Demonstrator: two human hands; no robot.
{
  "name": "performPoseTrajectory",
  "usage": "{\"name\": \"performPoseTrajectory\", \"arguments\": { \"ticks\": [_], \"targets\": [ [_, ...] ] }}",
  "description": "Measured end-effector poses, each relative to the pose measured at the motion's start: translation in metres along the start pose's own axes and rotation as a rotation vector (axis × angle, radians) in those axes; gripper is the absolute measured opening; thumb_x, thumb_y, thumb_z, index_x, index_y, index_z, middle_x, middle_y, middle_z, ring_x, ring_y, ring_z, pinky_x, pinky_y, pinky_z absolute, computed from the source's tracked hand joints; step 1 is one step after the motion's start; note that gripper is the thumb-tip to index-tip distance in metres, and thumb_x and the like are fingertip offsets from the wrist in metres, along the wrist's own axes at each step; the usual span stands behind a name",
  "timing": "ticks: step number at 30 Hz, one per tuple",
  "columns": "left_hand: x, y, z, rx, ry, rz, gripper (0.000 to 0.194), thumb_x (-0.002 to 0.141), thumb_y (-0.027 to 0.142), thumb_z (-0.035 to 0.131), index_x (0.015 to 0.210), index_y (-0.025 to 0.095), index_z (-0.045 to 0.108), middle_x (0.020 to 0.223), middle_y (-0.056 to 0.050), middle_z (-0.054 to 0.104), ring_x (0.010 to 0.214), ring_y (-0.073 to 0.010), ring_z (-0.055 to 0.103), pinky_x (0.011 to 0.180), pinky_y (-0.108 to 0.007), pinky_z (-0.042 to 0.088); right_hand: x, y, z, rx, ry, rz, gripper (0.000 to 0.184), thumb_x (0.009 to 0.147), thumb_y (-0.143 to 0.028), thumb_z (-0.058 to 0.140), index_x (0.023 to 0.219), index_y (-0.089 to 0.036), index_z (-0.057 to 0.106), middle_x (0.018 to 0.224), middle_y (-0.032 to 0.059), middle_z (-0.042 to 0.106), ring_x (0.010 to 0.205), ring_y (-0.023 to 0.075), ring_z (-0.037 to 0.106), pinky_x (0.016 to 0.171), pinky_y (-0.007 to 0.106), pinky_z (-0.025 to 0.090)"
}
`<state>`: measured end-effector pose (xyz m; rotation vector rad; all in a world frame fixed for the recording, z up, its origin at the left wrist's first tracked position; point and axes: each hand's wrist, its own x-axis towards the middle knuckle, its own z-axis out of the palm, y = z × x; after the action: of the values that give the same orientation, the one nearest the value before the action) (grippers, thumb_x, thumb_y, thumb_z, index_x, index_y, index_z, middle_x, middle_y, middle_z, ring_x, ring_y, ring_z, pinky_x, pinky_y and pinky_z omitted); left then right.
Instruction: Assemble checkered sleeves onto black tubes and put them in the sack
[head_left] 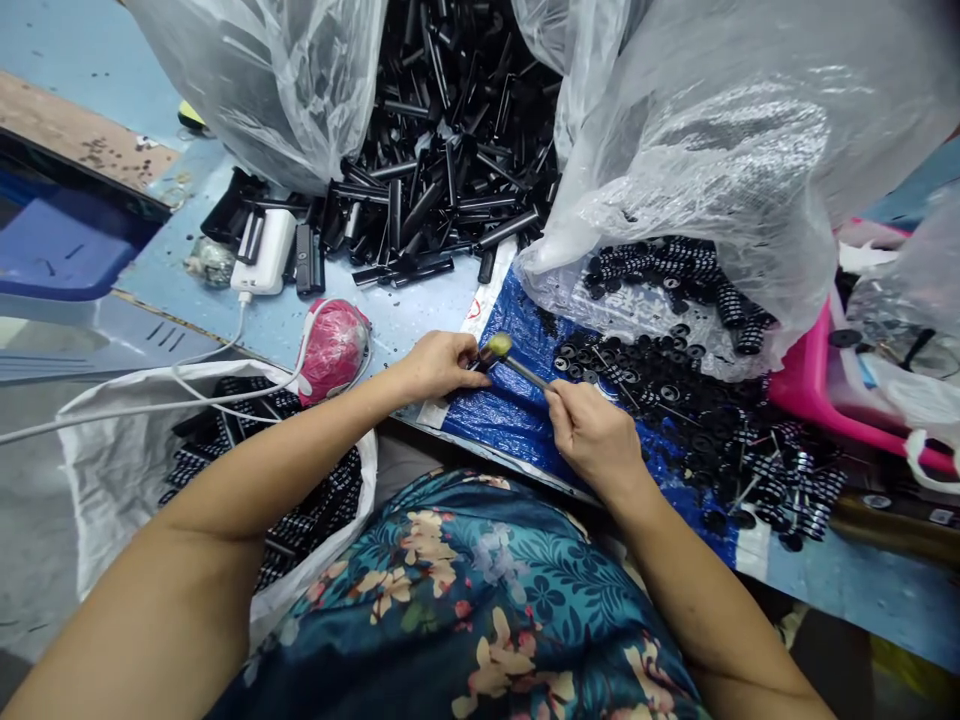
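My right hand (596, 435) is wrapped round the handle of a small hammer (529, 374), whose yellowish head is by my left fingertips. My left hand (444, 365) pinches a short black tube (486, 358), mostly hidden by the fingers and the hammer head. I cannot tell whether the head touches the tube. Both hands are over a blue plastic sheet (499, 410) near the table's front edge. To the right on that sheet lie many small black discs (660, 375) and thin metal pins. Ribbed black rollers (802, 490) are heaped beyond them.
Black tubes (450, 180) form a large pile at the back, between clear plastic bags (262, 80). A white power bank (266, 252) with a cable and a pink wrapped bundle (334, 350) sit left. A white sack (90, 440) stands below; a pink basket (806, 370) is right.
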<state>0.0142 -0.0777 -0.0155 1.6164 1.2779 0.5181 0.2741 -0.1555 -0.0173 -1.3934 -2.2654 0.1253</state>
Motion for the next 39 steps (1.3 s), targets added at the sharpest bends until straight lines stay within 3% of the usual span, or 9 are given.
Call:
{"name": "performPoseTrajectory", "arguments": {
  "ticks": [4, 9, 13, 18, 22, 29, 32, 35, 39],
  "targets": [
    [0.008, 0.002, -0.007, 0.027, -0.072, -0.037, 0.028, 0.055, 0.026, 0.09, 0.063, 0.018, 0.063, 0.054, 0.005, 0.052, 0.052, -0.01, 0.039, 0.056, -0.027, 0.022, -0.004, -0.009, 0.001, 0.17, 0.138, -0.161, 0.028, 0.102, -0.027, 0.042, 0.12, -0.021, 0.062, 0.086, 0.0066, 0.069, 0.075, 0.0186, 0.064, 0.072, 0.03, 0.051],
    [0.016, 0.006, 0.003, 0.165, -0.065, -0.04, 0.029, 0.058, 0.027, 0.087, 0.063, 0.019, 0.06, 0.055, 0.005, 0.051, 0.054, -0.0123, 0.04, 0.059, -0.028, 0.024, -0.004, -0.022, 0.009, -0.036, -0.155, -0.265, 0.024, 0.103, -0.031, 0.048, 0.103, -0.02, 0.07, 0.072, 0.0031, 0.063, 0.062, 0.0147, 0.056, 0.06, 0.027, 0.043],
    [0.0, 0.018, -0.012, 0.273, -0.048, -0.011, 0.02, 0.06, 0.018, 0.079, 0.064, 0.021, 0.06, 0.057, 0.003, 0.05, 0.054, -0.013, 0.038, 0.059, -0.029, 0.024, -0.01, -0.011, 0.004, 0.101, -0.131, -0.297, 0.018, 0.099, -0.027, 0.056, 0.105, -0.017, 0.07, 0.08, 0.0046, 0.068, 0.068, 0.0145, 0.06, 0.066, 0.027, 0.048],
    [-0.07, 0.025, -0.094, 0.07, -0.588, -0.151, 0.025, 0.048, 0.024, 0.091, 0.058, 0.024, 0.068, 0.048, 0.003, 0.054, 0.044, -0.0132, 0.044, 0.046, -0.027, 0.026, -0.029, 0.02, -0.007, 0.182, -0.022, -0.235, 0.015, 0.092, -0.025, 0.068, 0.106, -0.02, 0.07, 0.093, 0.0069, 0.074, 0.081, 0.018, 0.067, 0.076, 0.032, 0.054],
    [-0.087, 0.026, -0.111, -0.1, -0.375, -0.211, 0.029, 0.044, 0.028, 0.094, 0.065, 0.023, 0.074, 0.057, -0.001, 0.063, 0.051, -0.0187, 0.056, 0.051, -0.028, 0.04, -0.028, 0.026, -0.004, 0.144, -0.072, -0.189, 0.014, 0.091, -0.033, 0.071, 0.096, -0.02, 0.072, 0.092, 0.0079, 0.072, 0.08, 0.0198, 0.066, 0.075, 0.034, 0.054],
    [0.02, 0.01, -0.071, 0.349, 0.374, 0.092, 0.021, 0.076, 0.004, 0.066, 0.069, 0.019, 0.055, 0.064, 0.002, 0.039, 0.08, -0.0184, 0.051, 0.074, -0.026, 0.034, 0.004, 0.043, -0.015, 0.18, 0.055, 0.034, 0.021, 0.098, -0.035, 0.056, 0.1, -0.02, 0.071, 0.088, 0.0061, 0.075, 0.077, 0.0178, 0.069, 0.076, 0.032, 0.054],
    [0.055, -0.003, -0.072, 0.461, 0.393, 0.078, 0.031, 0.078, -0.001, 0.061, 0.061, 0.018, 0.043, 0.064, 0.002, 0.026, 0.075, -0.0171, 0.046, 0.068, -0.026, 0.025, 0.021, 0.091, -0.031, -0.076, 0.189, 0.35, 0.03, 0.1, -0.031, 0.046, 0.111, -0.014, 0.068, 0.104, 0.0151, 0.074, 0.094, 0.0244, 0.07, 0.089, 0.038, 0.054],
    [0.064, -0.006, -0.074, 0.518, 0.371, 0.091, 0.035, 0.076, -0.002, 0.063, 0.059, 0.018, 0.04, 0.064, 0.002, 0.023, 0.071, -0.0168, 0.041, 0.066, -0.028, 0.02, 0.037, 0.141, -0.042, -0.367, 0.091, 0.656, 0.043, 0.097, -0.026, 0.044, 0.128, 0.001, 0.059, 0.112, 0.0303, 0.068, 0.103, 0.0356, 0.067, 0.093, 0.053, 0.05],
    [0.044, 0.007, -0.068, 0.62, 0.434, 0.163, 0.034, 0.076, 0.005, 0.067, 0.062, 0.019, 0.04, 0.064, 0.001, 0.028, 0.068, -0.017, 0.038, 0.064, -0.028, 0.021, 0.061, 0.187, -0.034, -0.402, 0.028, 0.756, 0.046, 0.096, -0.026, 0.049, 0.125, 0.007, 0.059, 0.112, 0.039, 0.064, 0.108, 0.0441, 0.063, 0.089, 0.062, 0.047]
  ]
}}
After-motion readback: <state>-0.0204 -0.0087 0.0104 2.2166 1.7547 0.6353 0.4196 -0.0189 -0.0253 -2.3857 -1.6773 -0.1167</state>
